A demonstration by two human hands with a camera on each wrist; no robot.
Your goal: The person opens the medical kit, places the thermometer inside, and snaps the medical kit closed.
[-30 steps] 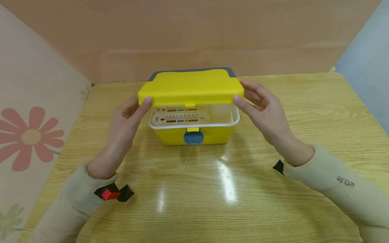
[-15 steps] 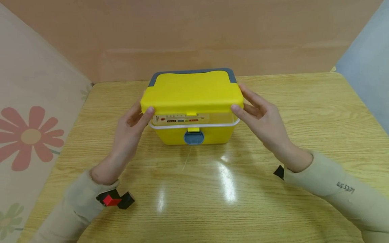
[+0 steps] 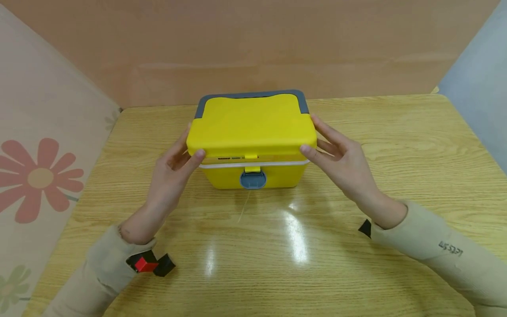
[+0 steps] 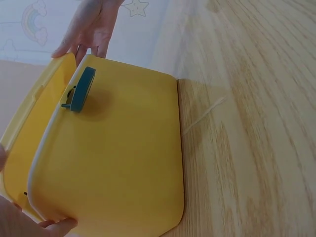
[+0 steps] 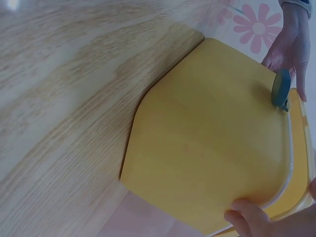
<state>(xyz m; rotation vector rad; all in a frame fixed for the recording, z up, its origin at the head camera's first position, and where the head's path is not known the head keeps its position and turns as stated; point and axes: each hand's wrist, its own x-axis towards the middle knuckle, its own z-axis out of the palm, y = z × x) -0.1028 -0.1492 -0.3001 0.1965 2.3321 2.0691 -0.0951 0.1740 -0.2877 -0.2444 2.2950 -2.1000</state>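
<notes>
A yellow storage box (image 3: 219,178) stands on the table, its yellow lid (image 3: 251,125) tilted slightly ajar above the white rim. With the thumb on the lid's front left corner and fingers along its side, my left hand (image 3: 168,176) grips the lid. My right hand (image 3: 348,167) holds the opposite corner likewise. A blue-grey latch (image 3: 253,179) hangs on the box front, unfastened. Through the narrow gap, dark printed marks of something inside show; the lid hides the rest. In the left wrist view, the lid (image 4: 24,128) stands apart from the box rim at the front.
The wood-grain table (image 3: 253,264) extends around the box, with light reflections in front. A brown wall panel (image 3: 253,48) rises behind the table. At the left is a pale surface with a pink flower print (image 3: 39,178). A grey-blue handle (image 3: 202,105) lies along the lid's back.
Both hands have lowered the lid's front edge toward the box rim, so the gap has narrowed. The thermometer-like printed strips visible inside earlier are now mostly covered. The box body has stayed in place.
</notes>
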